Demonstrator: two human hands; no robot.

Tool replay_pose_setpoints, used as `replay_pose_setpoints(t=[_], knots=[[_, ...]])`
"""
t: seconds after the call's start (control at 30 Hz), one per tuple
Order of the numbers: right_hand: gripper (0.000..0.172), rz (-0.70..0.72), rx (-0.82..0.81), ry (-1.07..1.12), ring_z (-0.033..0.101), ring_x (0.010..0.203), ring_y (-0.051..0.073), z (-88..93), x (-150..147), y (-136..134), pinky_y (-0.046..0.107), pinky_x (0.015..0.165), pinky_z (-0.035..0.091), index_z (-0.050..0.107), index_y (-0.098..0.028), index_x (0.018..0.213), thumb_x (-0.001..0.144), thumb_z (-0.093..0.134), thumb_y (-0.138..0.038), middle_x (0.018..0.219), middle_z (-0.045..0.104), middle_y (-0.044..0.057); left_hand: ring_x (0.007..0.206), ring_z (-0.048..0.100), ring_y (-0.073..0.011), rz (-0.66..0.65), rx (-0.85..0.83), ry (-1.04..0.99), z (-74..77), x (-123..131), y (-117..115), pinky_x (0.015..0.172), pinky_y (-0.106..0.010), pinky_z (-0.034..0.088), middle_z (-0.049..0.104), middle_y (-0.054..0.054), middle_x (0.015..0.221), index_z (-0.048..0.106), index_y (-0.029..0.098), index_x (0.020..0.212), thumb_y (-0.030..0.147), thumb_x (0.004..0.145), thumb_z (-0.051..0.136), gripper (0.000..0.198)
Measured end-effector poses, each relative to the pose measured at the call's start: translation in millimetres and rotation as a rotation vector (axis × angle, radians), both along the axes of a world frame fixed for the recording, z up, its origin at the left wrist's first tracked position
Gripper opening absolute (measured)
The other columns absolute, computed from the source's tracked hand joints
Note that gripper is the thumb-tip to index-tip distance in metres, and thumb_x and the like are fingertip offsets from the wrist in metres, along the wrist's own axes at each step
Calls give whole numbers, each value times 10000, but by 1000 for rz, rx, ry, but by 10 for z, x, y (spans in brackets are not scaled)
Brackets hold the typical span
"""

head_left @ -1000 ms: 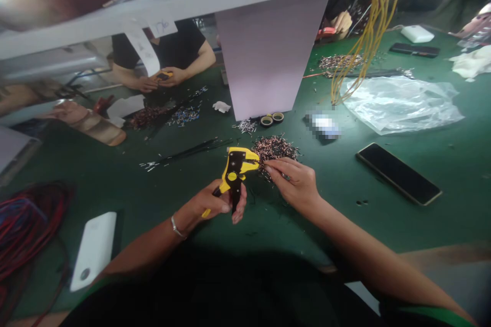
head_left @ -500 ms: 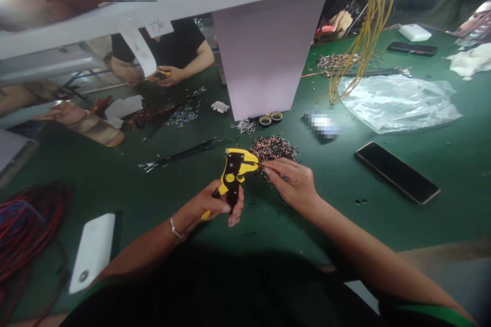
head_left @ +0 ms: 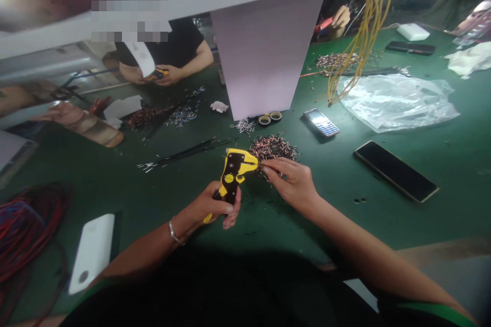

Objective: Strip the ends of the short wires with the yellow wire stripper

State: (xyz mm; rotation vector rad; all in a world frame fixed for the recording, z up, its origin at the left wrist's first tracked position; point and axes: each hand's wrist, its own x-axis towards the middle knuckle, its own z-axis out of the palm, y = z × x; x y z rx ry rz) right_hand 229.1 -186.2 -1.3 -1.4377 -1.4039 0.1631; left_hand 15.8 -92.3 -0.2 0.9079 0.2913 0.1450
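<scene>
My left hand [head_left: 217, 208] is closed round the handles of a yellow and black wire stripper [head_left: 233, 172], whose jaws point right. My right hand [head_left: 293, 180] pinches a short wire piece at those jaws, fingers pressed together. Just behind both lies a pile of short copper-tipped wire pieces [head_left: 273, 147] on the green table [head_left: 345, 214]. A bundle of thin black wires [head_left: 184, 154] lies to the left of the pile.
A black phone [head_left: 395, 170] and a small keypad phone [head_left: 321, 122] lie to the right, a clear plastic bag [head_left: 395, 102] behind them. A white power bank [head_left: 92, 251] and red cables [head_left: 26, 225] sit at left. Yellow wires [head_left: 360, 30] hang down. Other people work across the table.
My left hand has squeezed the stripper handles closer together. My right hand stays pinched at the jaws. The view has shifted slightly.
</scene>
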Motion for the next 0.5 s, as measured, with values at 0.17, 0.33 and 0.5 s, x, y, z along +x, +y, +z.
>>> replay_pose_setpoints(t=[0.17, 0.33, 0.5], knots=[[217, 10, 11, -4, 744, 798, 176, 3, -3, -1, 304, 743, 620, 784, -192, 958, 905, 574, -202, 899, 787, 71, 355, 462, -76, 26, 24, 28, 1, -20, -26, 373, -194, 424, 553, 31, 499, 603, 125, 818, 137, 723, 740, 167], [229, 10, 13, -19, 750, 807, 183, -8, 2, 14, 320, 763, 624, 787, -206, 958, 906, 565, -195, 896, 793, 66, 301, 367, -48, 50, 36, 22, -27, -32, -9, 326, -152, 357, 489, 66, 424, 590, 139, 809, 114, 740, 709, 140], [212, 1, 3, -8, 746, 763, 177, -30, 21, 13, 309, 719, 623, 788, -226, 934, 897, 580, -209, 874, 791, 48, 383, 481, -79, 0, -3, -7, 4, -3, 7, 382, -204, 427, 571, 17, 564, 617, 122, 840, 165, 677, 765, 224]])
